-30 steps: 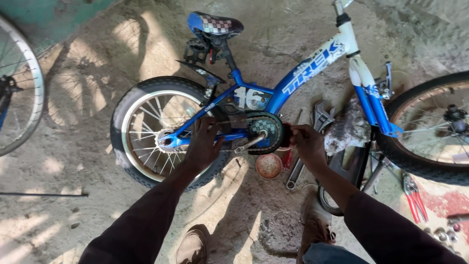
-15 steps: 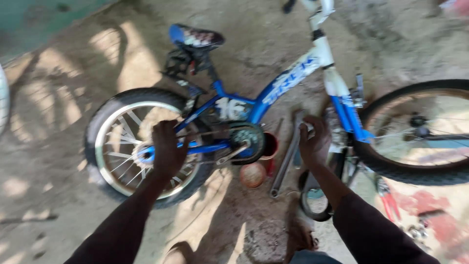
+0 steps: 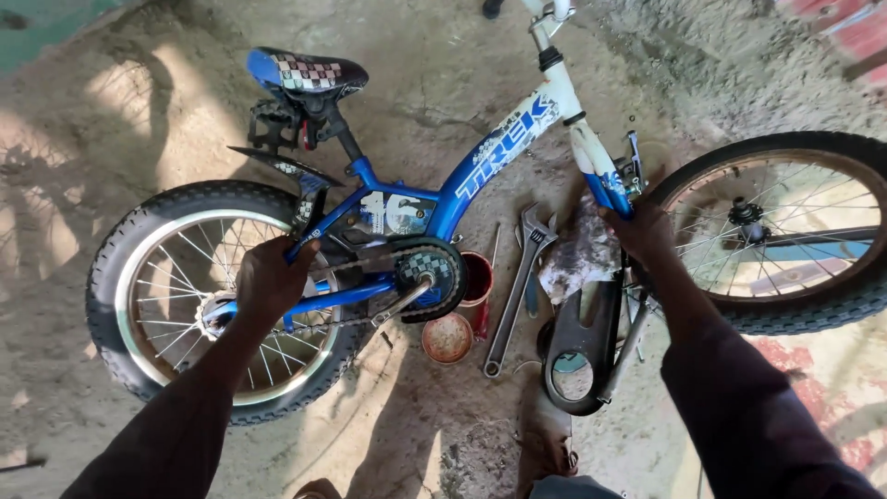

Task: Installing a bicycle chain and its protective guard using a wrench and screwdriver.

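A small blue and white bicycle frame (image 3: 467, 180) lies on dusty ground, with a checkered blue saddle (image 3: 307, 72) and its rear wheel (image 3: 199, 314) fitted. My left hand (image 3: 270, 277) grips the blue rear stays by that wheel. My right hand (image 3: 640, 233) holds the lower end of the blue fork beside a separate front wheel (image 3: 785, 231). The black chainring (image 3: 427, 270) and a pedal crank sit between my hands.
An adjustable wrench (image 3: 517, 286) lies on the ground below the frame. Beside it are a round red tin (image 3: 475, 286), its lid (image 3: 447, 338), a crumpled rag (image 3: 577, 259) and a black chain guard (image 3: 580, 351). My foot (image 3: 543, 444) shows at the bottom.
My left hand slid from the chainring area back along the stays toward the rear wheel. My right hand moved from near the wrench up to the fork. The view shifted.
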